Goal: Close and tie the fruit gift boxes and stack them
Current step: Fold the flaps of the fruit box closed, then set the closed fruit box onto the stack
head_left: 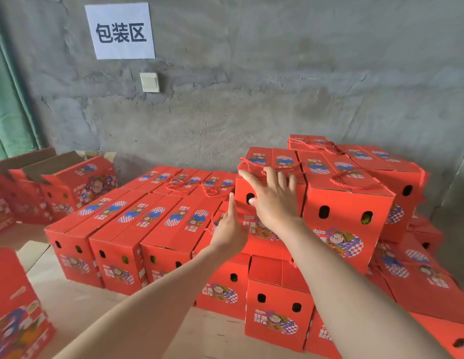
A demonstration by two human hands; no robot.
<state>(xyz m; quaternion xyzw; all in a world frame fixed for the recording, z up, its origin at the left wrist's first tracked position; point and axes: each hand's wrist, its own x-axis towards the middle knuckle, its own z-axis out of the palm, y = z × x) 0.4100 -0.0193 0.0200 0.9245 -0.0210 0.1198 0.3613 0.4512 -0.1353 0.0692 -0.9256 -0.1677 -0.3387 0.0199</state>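
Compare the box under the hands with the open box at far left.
The touched box is closed, a red rope handle lying on its top; the far-left box has its flaps up, showing brown cardboard. The touched box sits stacked on other boxes; the far-left box stands off that stack, near the green curtain. Both are red with the same cartoon print and oval holes.

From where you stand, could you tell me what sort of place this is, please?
Probably a packing area in a bare warehouse: a paper sign reading 包装区 on the rough concrete wall, and stacked red fruit gift boxes.
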